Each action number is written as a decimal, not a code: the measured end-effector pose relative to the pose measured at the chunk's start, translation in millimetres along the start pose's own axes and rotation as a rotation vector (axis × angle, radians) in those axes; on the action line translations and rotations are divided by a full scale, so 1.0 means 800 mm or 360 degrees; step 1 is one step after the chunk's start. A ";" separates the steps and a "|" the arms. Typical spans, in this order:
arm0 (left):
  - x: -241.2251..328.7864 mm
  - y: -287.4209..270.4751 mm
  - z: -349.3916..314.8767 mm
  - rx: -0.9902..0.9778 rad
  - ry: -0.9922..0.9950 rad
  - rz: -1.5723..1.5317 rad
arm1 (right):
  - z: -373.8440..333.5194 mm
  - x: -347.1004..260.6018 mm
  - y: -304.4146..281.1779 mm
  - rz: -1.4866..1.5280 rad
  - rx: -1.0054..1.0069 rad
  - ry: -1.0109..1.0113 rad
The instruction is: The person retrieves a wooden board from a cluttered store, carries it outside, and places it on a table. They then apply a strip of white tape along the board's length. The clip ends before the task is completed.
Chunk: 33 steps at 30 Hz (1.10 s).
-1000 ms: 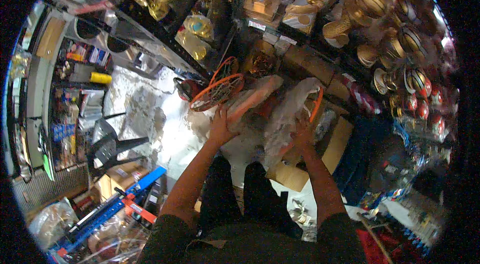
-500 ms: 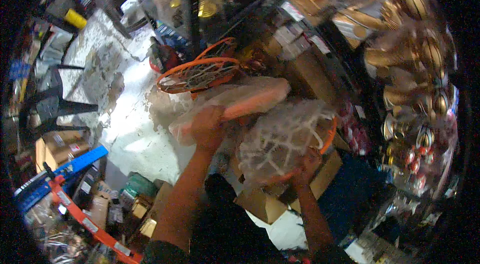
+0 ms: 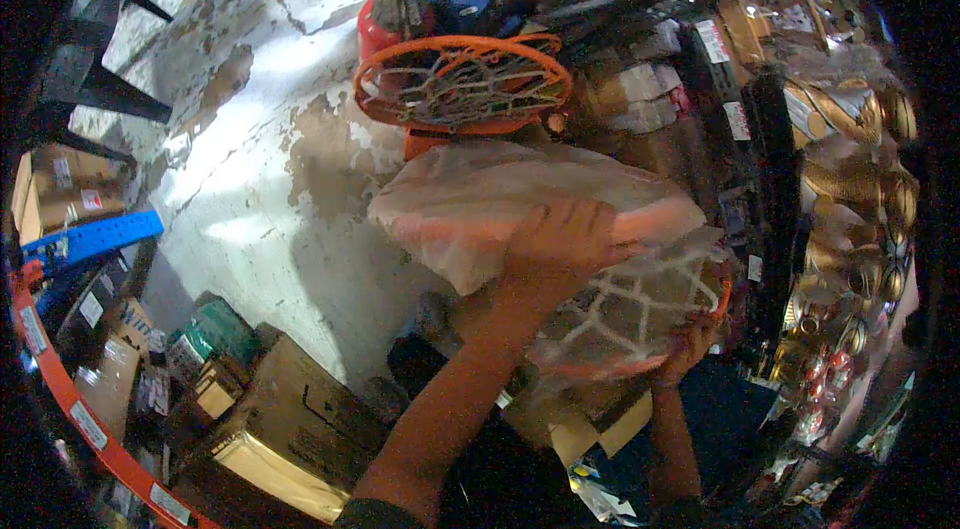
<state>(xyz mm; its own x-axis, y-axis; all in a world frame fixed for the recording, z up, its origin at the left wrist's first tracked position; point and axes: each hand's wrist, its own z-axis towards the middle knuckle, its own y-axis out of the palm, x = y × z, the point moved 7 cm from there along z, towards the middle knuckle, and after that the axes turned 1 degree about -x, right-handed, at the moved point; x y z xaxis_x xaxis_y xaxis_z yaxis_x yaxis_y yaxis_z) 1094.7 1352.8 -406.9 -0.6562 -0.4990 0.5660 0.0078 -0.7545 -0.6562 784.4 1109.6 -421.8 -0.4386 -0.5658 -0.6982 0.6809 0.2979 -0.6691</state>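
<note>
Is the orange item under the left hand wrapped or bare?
Wrapped: cloudy wrap covers the orange item under the left hand; the basketball hoop beyond it is bare.

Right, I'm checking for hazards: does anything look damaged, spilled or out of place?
The pale floor looks damaged: ragged brown patches show near the unwrapped orange hoop. Worn coating seems likelier than a spill, but I can't be sure. The wrapped hoop at the right hand shows no obvious damage.

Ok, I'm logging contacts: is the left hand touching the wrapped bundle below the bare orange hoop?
Touching. The head view shows the left hand curled over the wrapped bundle, with no gap between them.
</note>
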 end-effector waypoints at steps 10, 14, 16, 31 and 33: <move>0.023 -0.010 -0.031 0.0204 0.0059 -0.0041 | 0.025 -0.129 0.033 -0.0877 -0.0231 -0.0773; 0.029 -0.004 -0.043 0.0086 -0.0002 -0.0072 | 0.060 -0.232 0.109 -0.0154 -0.0493 -0.0607; 0.032 -0.005 -0.048 0.0185 0.0057 -0.0113 | 0.066 -0.234 0.161 0.0074 -0.0667 -0.0429; -0.015 0.039 0.020 0.0511 -0.0153 -0.0338 | 0.170 -0.089 0.275 -0.0385 -0.0198 -0.0750; -0.017 0.030 0.030 0.0557 -0.0149 -0.0255 | 0.182 -0.084 0.280 -0.0446 -0.0169 -0.0773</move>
<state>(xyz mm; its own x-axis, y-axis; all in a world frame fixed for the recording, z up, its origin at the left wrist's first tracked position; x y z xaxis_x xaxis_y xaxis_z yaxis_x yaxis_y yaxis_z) 1122.4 1331.4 -418.4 -0.5984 -0.3875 0.7013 0.1779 -0.9177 -0.3552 1052.1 1102.5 -487.9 -0.2572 -0.9153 -0.3100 0.5035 0.1469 -0.8514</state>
